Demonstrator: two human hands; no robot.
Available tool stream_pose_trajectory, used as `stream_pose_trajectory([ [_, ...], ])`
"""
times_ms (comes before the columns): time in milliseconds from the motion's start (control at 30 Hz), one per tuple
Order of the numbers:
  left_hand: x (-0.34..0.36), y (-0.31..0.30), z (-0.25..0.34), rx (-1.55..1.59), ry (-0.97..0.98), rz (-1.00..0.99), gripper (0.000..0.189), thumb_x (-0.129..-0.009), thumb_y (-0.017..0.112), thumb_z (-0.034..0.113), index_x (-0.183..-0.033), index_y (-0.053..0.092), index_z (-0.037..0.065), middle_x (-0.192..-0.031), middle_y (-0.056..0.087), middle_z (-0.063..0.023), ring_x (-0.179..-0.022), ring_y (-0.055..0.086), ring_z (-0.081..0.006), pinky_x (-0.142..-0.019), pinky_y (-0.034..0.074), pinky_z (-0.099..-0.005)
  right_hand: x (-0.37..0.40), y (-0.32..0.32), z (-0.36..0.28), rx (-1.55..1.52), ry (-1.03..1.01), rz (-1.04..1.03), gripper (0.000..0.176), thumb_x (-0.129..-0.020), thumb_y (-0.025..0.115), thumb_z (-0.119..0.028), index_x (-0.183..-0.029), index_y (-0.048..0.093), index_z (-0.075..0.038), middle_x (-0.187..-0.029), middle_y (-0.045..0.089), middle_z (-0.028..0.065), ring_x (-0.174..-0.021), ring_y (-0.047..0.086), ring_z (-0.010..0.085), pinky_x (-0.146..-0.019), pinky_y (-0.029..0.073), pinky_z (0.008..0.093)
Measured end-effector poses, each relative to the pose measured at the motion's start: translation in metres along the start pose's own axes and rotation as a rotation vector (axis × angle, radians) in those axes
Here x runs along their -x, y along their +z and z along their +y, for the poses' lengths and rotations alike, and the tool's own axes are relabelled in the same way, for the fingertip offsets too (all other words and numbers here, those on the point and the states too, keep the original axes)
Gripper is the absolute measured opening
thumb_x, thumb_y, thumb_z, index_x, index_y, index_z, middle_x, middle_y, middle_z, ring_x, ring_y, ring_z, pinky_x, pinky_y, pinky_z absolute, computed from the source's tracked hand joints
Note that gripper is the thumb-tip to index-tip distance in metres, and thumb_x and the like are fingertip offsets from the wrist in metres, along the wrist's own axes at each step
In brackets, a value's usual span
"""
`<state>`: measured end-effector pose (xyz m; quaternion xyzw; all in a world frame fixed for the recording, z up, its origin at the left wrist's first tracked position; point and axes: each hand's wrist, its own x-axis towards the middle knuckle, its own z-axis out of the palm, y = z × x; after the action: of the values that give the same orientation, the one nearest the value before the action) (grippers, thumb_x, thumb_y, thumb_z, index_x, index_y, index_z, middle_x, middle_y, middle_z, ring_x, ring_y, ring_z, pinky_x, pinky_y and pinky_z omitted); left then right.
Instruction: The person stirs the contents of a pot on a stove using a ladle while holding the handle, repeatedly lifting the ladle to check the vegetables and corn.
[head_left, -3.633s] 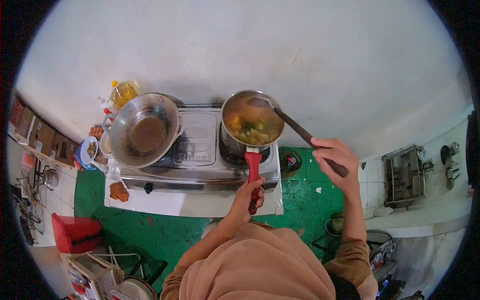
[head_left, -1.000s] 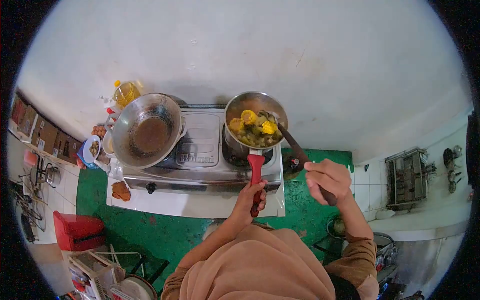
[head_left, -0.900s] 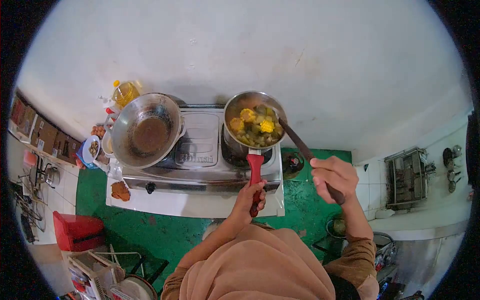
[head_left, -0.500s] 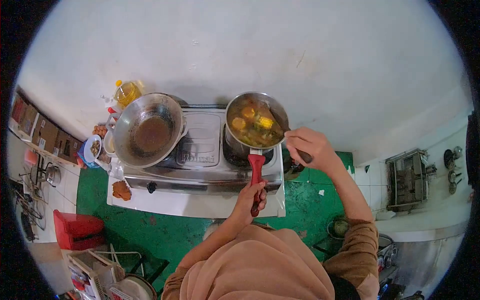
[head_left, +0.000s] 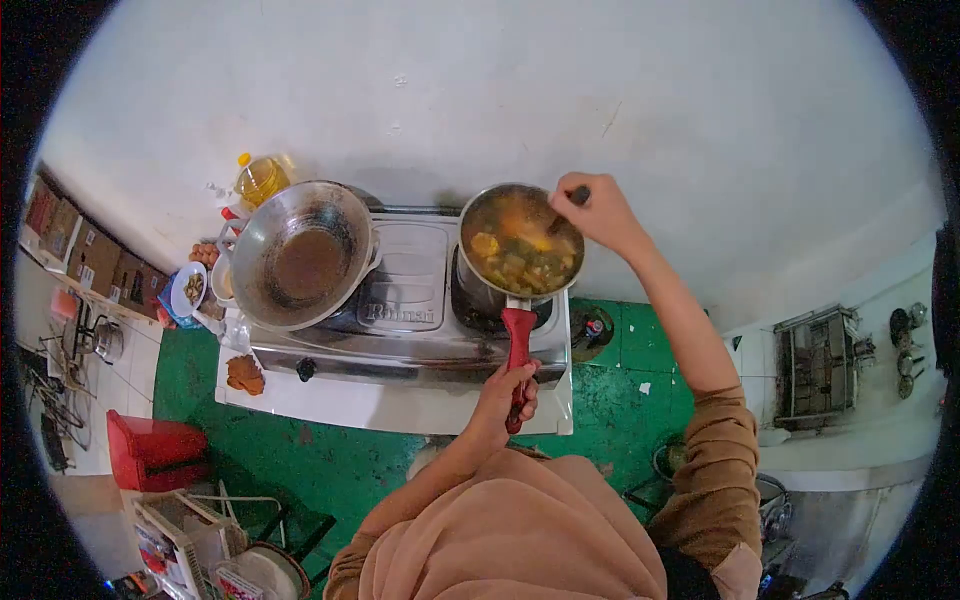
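A saucepan [head_left: 473, 270] with a red handle [head_left: 518, 335] stands on the right burner of the stove. My left hand [head_left: 505, 400] is wrapped round the lower end of that handle. In the pan is soup [head_left: 520, 255] with corn pieces and green vegetables. Above the pan's far right rim, my right hand [head_left: 600, 210] grips a dark brown spatula [head_left: 578, 196]. Its handle stands steeply and its lower end is sunk in the soup, hidden from view.
A large wok [head_left: 345, 225] with brown residue sits on the left burner of the stove [head_left: 405, 270]. Left of it are an oil bottle [head_left: 262, 180], eggs [head_left: 204, 254] and a white bowl [head_left: 189, 290]. A brown cloth [head_left: 244, 375] lies at the table's front left.
My right hand has moved up and back over the pan's far right side, bringing the spatula more upright. The soup pieces have shifted. My left hand still holds the handle.
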<state>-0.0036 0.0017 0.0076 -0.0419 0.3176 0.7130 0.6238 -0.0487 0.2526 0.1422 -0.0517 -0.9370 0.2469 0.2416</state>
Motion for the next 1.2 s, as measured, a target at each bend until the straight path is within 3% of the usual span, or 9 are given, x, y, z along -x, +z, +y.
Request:
stream_pose_trajectory([
  [67,0.0,0.001,0.001,-0.001,0.0,-0.004,0.027,-0.086,0.056,0.024,-0.105,0.048,0.006,-0.064,0.046,-0.0012,-0.044,0.043,-0.0094,-0.037,0.031,-0.0214,-0.009,-0.011,0.001,0.076,0.283,-0.039,0.028,-0.08,0.059,-0.021,-0.063,0.056,0.001,-0.054,0.055,0.0061,-0.047,0.052,0.0114,-0.047,0.043,0.0285],
  [100,0.002,0.002,0.002,-0.008,0.003,0.006,0.027,-0.086,0.056,0.024,-0.105,0.048,0.006,-0.063,0.046,-0.0012,-0.044,0.043,-0.0095,-0.037,0.031,-0.0215,-0.009,-0.013,0.003,0.077,0.28,-0.041,0.028,-0.08,0.059,-0.021,-0.063,0.056,0.001,-0.054,0.055,0.0061,-0.047,0.052,0.0114,-0.047,0.043,0.0285],
  [167,0.002,0.003,0.002,-0.011,0.008,0.013,0.027,-0.086,0.057,0.023,-0.105,0.048,0.006,-0.063,0.046,-0.0013,-0.044,0.043,-0.0096,-0.037,0.031,-0.0215,-0.008,-0.017,0.011,-0.085,0.534,0.072,0.03,-0.08,0.057,-0.022,-0.059,0.056,-0.001,-0.047,0.051,0.0043,-0.038,0.047,0.0106,-0.038,0.038,0.0246],
  [300,0.002,0.002,0.003,-0.007,-0.005,-0.003,0.027,-0.086,0.057,0.023,-0.104,0.048,0.006,-0.064,0.046,-0.0016,-0.044,0.043,-0.01,-0.037,0.032,-0.0218,0.007,-0.028,0.03,-0.222,0.601,0.157,0.026,-0.076,0.056,-0.021,-0.06,0.059,0.0,-0.047,0.053,0.0068,-0.037,0.051,0.0127,-0.038,0.041,0.027],
  [367,0.002,0.003,0.003,-0.007,-0.013,-0.008,0.027,-0.086,0.057,0.023,-0.104,0.048,0.006,-0.064,0.046,-0.0017,-0.044,0.043,-0.0103,-0.038,0.032,-0.022,0.018,-0.032,0.036,-0.338,0.655,0.228,0.025,-0.079,0.056,-0.017,-0.059,0.056,-0.002,-0.052,0.055,0.0052,-0.038,0.049,0.0113,-0.035,0.039,0.0232],
  [567,0.002,0.004,0.003,-0.019,0.007,0.003,0.029,-0.086,0.056,0.024,-0.106,0.05,0.005,-0.061,0.047,-0.0014,-0.043,0.043,-0.0113,-0.037,0.033,-0.0234,0.056,-0.038,0.038,-0.58,0.657,0.475,0.018,-0.079,0.055,-0.015,-0.066,0.054,-0.002,-0.064,0.06,0.0108,-0.041,0.051,0.014,-0.037,0.04,0.0252],
  [767,0.003,0.004,0.004,-0.02,-0.006,0.005,0.028,-0.086,0.057,0.024,-0.105,0.048,0.007,-0.063,0.046,-0.0018,-0.044,0.043,-0.0106,-0.037,0.032,-0.0219,0.081,-0.046,0.02,-0.63,0.617,0.678,0.019,-0.08,0.057,-0.014,-0.067,0.056,0.0,-0.064,0.061,0.0114,-0.041,0.051,0.0141,-0.036,0.039,0.0256],
  [1100,0.003,0.004,0.002,-0.023,0.025,-0.004,0.029,-0.085,0.057,0.025,-0.105,0.048,0.006,-0.063,0.046,-0.0017,-0.043,0.043,-0.0104,-0.037,0.031,-0.0222,0.104,-0.046,-0.029,-0.557,0.487,0.627,0.018,-0.084,0.055,-0.012,-0.072,0.058,0.002,-0.072,0.063,0.0099,-0.051,0.055,0.0131,-0.046,0.044,0.0252],
  [1200,0.005,0.006,0.004,-0.029,0.019,0.006,0.028,-0.085,0.057,0.025,-0.105,0.048,0.006,-0.063,0.046,-0.0013,-0.043,0.043,-0.0105,-0.037,0.031,-0.0223,0.112,-0.042,-0.043,-0.394,0.325,0.478,0.011,-0.083,0.056,-0.008,-0.077,0.06,0.001,-0.075,0.064,0.0098,-0.061,0.058,0.0147,-0.051,0.046,0.0265],
])
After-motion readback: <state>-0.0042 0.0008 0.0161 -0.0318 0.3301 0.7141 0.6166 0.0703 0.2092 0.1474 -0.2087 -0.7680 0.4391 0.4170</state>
